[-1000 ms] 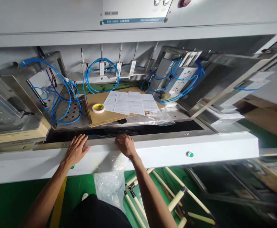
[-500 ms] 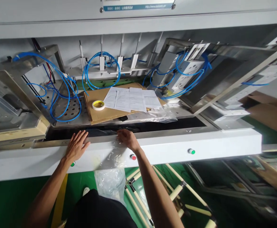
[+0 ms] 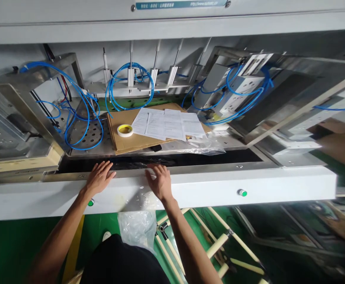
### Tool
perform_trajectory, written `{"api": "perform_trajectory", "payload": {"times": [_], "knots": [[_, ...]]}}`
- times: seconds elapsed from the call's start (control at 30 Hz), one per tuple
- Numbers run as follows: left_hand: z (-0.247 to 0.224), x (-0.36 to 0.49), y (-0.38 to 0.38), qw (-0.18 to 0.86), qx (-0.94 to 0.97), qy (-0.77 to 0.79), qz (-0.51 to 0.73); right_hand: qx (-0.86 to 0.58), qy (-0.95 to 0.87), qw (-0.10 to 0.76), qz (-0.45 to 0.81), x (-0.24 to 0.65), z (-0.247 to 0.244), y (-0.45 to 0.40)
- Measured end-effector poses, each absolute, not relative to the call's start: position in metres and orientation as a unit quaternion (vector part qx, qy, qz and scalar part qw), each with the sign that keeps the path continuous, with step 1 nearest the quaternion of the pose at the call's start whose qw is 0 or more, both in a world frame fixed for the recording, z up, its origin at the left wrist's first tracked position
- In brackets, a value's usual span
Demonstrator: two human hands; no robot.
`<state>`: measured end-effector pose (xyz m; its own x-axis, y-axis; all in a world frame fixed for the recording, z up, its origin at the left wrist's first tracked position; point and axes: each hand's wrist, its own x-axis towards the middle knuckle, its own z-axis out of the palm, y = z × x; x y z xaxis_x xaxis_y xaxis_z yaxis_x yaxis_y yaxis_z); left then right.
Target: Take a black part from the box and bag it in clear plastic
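Note:
My left hand (image 3: 100,177) lies on the metal front edge (image 3: 125,173) of the machine with its fingers stretched out, holding nothing. To its right, my right hand (image 3: 159,180) rests over the same edge, fingers bent a little and apart, with nothing visible in them. A clear plastic bag (image 3: 138,228) drapes over the white front panel (image 3: 202,187) between the hands and hangs below it. Dark, shiny film (image 3: 148,162) shows in the black slot just beyond the fingertips.
Behind the slot, a roll of tape (image 3: 125,131) and printed sheets (image 3: 172,122) lie on flat cardboard (image 3: 122,146). Coiled blue air hoses (image 3: 110,88) surround upright cylinders (image 3: 131,77). A green button (image 3: 243,193) sits on the panel; a pipe frame (image 3: 219,244) stands below.
My right hand has gone from pinched fingers at the edge to a looser, spread pose, and now covers the red button. My left hand stays almost in place. The view has shifted slightly.

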<state>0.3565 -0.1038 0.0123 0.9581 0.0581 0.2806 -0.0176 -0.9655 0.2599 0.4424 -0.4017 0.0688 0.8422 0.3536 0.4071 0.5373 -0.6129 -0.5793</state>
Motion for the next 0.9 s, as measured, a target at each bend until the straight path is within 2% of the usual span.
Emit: {"api": "perform_trajectory", "payload": {"times": [0.07, 0.17, 0.27, 0.47, 0.6, 0.77, 0.9], "knots": [[0.011, 0.36, -0.103, 0.134, 0.98, 0.018, 0.143, -0.882, -0.322, 0.323, -0.116, 0.427, 0.062, -0.396], [0.011, 0.366, -0.098, 0.14, 0.978, 0.037, 0.148, -0.876, -0.422, 0.213, -0.096, 0.416, 0.05, -0.392], [0.017, 0.368, -0.092, 0.146, 0.974, 0.058, 0.166, -0.883, -0.44, 0.141, -0.087, 0.421, 0.04, -0.394], [0.029, 0.326, -0.097, 0.147, 0.966, 0.047, 0.209, -0.876, -0.455, 0.134, -0.088, 0.441, 0.038, -0.401], [0.02, 0.283, -0.113, 0.108, 0.974, 0.008, 0.198, -0.863, -0.48, 0.128, -0.096, 0.448, 0.038, -0.404], [0.015, 0.259, -0.12, 0.078, 0.978, 0.067, 0.181, -0.852, -0.499, 0.112, -0.114, 0.457, 0.03, -0.404], [0.02, 0.244, -0.122, 0.097, 0.959, 0.129, 0.233, -0.847, -0.505, 0.088, -0.141, 0.464, 0.024, -0.402]]}}
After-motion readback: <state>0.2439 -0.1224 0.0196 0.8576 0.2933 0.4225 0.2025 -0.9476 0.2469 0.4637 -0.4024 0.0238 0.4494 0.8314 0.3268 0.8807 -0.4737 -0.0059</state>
